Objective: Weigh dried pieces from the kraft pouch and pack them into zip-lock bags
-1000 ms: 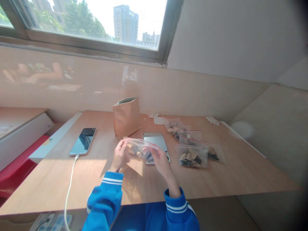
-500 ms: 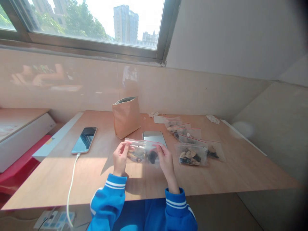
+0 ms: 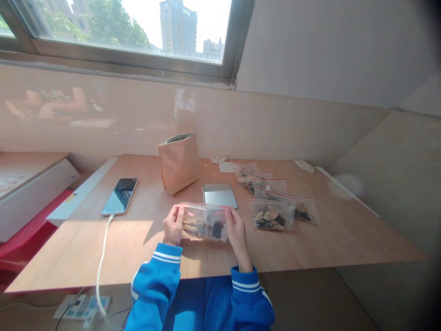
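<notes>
Between my two hands is a clear zip bag (image 3: 204, 225) with a red line along its top, holding tan and dark dried pieces. My left hand (image 3: 173, 224) pinches its upper left corner, and my right hand (image 3: 236, 230) pinches the upper right corner. Just beyond the bag lies a flat silver scale-like plate (image 3: 220, 195) with a dark rim. Behind my left hand a brown paper bag (image 3: 179, 164) stands upright with its top open. Right of my right hand rests another filled zip bag (image 3: 271, 217), its contents tan and black.
Several more filled zip bags (image 3: 270, 185) overlap toward the back right. A phone (image 3: 120, 196) with a white charging cable (image 3: 102, 257) lies at the left. Crumpled white scraps (image 3: 303, 166) sit near the wall. A power strip (image 3: 82, 307) is below the table's front left edge.
The held zip bag has tipped so its face shows more fully toward me. My hands keep their pinch at its two top corners. The view has shifted slightly.
</notes>
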### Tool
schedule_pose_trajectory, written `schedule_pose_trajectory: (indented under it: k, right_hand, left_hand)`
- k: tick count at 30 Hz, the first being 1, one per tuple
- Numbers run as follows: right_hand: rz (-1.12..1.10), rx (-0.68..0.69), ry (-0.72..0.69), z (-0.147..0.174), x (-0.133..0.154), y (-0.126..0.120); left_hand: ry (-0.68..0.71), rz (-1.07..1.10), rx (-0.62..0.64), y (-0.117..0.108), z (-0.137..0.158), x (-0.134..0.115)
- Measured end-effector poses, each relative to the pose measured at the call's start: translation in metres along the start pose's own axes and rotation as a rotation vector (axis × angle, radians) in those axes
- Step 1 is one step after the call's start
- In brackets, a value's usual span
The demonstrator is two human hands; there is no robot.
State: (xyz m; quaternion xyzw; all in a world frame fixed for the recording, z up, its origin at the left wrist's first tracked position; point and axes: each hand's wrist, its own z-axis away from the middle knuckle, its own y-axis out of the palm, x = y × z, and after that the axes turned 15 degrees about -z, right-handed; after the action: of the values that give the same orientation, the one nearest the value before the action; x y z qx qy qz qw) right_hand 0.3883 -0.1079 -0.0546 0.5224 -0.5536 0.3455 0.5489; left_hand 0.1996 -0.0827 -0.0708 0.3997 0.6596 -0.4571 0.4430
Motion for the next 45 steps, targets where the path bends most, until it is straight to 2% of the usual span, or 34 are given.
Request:
schedule_pose_trajectory:
  k: [4, 8, 13, 16, 19, 23, 28, 32, 39, 45]
  right_hand:
    - [-0.024, -0.108, 0.003, 0.0, -0.003, -0.005]
    - [-0.061, -0.195, 0.016, -0.001, -0.006, -0.01]
    - [-0.015, -0.122, -0.007, -0.001, -0.004, -0.018]
    - [0.028, -0.063, -0.032, -0.001, -0.004, -0.024]
    - [0.08, -0.092, -0.052, -0.002, -0.008, -0.025]
    - [0.107, -0.137, -0.095, -0.003, -0.012, -0.018]
    - [0.04, -0.181, -0.078, -0.005, -0.015, -0.011]
    - [-0.03, -0.09, -0.031, -0.005, -0.016, -0.013]
    - [-0.035, -0.073, -0.056, -0.005, -0.021, -0.015]
    - [-0.002, -0.158, -0.147, -0.004, -0.021, -0.016]
  left_hand:
    - [-0.055, 0.023, 0.016, 0.001, 0.0, 0.002]
    - [-0.02, -0.027, -0.053, 0.002, 0.003, 0.0]
    - [0.012, -0.047, -0.079, 0.003, 0.006, -0.006]
    - [-0.015, -0.04, -0.073, 0.003, 0.007, -0.006]
    - [-0.033, -0.017, -0.08, 0.004, 0.007, -0.004]
    - [0.036, -0.019, -0.152, 0.006, 0.005, 0.001]
    - [-0.024, 0.029, -0.071, 0.004, 0.003, 0.002]
    - [-0.04, 0.072, -0.014, 0.003, 0.004, -0.001]
    - [-0.017, 0.031, -0.029, 0.005, 0.003, 0.006]
    - [-0.025, 0.114, -0.029, 0.003, 0.003, 0.001]
